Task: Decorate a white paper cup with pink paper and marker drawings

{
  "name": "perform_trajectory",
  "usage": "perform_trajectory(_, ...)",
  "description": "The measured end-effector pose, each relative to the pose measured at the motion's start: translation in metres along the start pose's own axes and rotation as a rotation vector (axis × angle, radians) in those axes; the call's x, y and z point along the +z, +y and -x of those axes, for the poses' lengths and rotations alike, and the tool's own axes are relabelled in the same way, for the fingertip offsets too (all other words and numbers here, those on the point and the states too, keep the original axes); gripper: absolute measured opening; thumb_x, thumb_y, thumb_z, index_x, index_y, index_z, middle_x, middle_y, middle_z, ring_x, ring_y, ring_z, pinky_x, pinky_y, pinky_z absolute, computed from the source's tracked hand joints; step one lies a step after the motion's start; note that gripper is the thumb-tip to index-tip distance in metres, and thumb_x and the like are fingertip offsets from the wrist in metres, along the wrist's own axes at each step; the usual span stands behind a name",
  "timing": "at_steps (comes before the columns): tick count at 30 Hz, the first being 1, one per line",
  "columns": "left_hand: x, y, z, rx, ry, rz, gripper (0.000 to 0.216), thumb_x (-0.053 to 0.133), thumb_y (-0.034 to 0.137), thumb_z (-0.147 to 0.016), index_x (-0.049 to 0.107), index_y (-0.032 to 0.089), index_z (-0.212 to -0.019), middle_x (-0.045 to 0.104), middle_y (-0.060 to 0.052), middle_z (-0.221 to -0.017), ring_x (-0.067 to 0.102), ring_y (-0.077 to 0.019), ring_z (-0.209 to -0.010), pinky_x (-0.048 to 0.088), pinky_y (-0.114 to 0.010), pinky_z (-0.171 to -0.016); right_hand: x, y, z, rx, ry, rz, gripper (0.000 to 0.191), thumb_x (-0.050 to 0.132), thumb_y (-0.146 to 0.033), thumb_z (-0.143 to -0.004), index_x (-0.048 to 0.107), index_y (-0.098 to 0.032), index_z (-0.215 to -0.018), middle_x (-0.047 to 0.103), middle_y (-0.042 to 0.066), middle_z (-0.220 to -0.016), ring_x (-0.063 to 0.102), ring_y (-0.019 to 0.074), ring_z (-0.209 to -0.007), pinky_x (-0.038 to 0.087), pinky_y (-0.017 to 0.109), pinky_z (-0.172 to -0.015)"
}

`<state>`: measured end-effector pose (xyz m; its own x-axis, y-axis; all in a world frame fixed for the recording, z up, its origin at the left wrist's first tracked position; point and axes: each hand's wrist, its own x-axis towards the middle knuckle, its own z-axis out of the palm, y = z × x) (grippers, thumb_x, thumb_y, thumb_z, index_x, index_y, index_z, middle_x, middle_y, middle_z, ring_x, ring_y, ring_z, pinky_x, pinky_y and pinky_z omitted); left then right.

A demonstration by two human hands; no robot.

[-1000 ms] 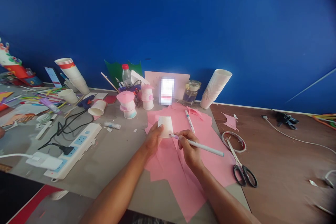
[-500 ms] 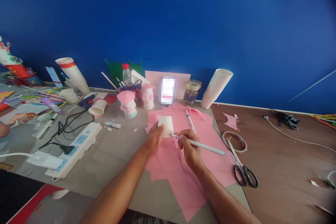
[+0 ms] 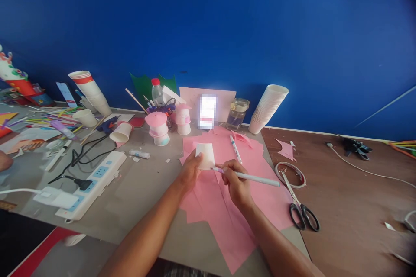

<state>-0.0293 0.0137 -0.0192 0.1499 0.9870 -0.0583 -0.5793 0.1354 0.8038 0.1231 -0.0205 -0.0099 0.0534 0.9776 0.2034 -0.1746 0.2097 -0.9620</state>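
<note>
A white paper cup (image 3: 206,156) is gripped at its left side by my left hand (image 3: 190,169), the thumb lying across its wall. My right hand (image 3: 237,184) pinches a marker pen (image 3: 260,179), whose tip meets the cup near its lower right edge. Whether the tip touches the cup I cannot tell. Beneath both hands spread overlapping sheets of pink paper (image 3: 224,220). A second marker (image 3: 235,149) lies on the paper behind my right hand.
Scissors (image 3: 300,207) overlap a tape roll (image 3: 290,175) on the right. Behind stand two pink-trimmed cup models (image 3: 157,127), a phone (image 3: 206,111), a glass jar (image 3: 238,113) and a cup stack (image 3: 269,108). A power strip (image 3: 94,186) with cords lies left, near another person's hand (image 3: 4,161).
The rear end of the marker in my right hand has risen slightly and shifted right. My left hand and the cup stay almost in place.
</note>
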Motion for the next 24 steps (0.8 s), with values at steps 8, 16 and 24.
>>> perform_trajectory(8, 0.0019, 0.0010, 0.0011, -0.005, 0.018, 0.005, 0.035, 0.074, 0.042, -0.075, 0.066, 0.017, -0.097, 0.065, -0.004, -0.086, 0.059, -0.0166, -0.081, 0.043, -0.028, -0.072, 0.0003, 0.0034, -0.0019, 0.073, 0.061, -0.110, 0.013, 0.058, -0.028, -0.078, 0.056, -0.021, -0.067, 0.044, -0.007, -0.049, 0.040, 0.0099, -0.046, 0.031, 0.024, -0.046)
perform_trajectory(16, 0.0038, 0.0027, 0.0020, 0.001, 0.019, 0.001, 0.032, 0.074, 0.041, -0.076, 0.065, 0.017, -0.094, 0.064, -0.003, -0.083, 0.058, -0.0155, -0.077, 0.044, -0.027, -0.070, 0.0018, 0.0028, -0.0009, 0.062, 0.065, -0.078, 0.013, 0.058, -0.028, -0.078, 0.057, -0.020, -0.068, 0.045, -0.007, -0.048, 0.040, 0.0099, -0.045, 0.031, 0.023, -0.044)
perform_trajectory(24, 0.0025, 0.0018, 0.0011, 0.008, 0.012, 0.002, 0.033, 0.075, 0.042, -0.074, 0.064, 0.016, -0.092, 0.066, -0.005, -0.087, 0.061, -0.0200, -0.089, 0.045, -0.030, -0.077, 0.0012, 0.0008, 0.0013, 0.001, -0.011, -0.036, 0.017, 0.058, -0.028, -0.081, 0.056, -0.021, -0.066, 0.040, -0.008, -0.045, 0.036, 0.0096, -0.044, 0.037, 0.026, -0.049)
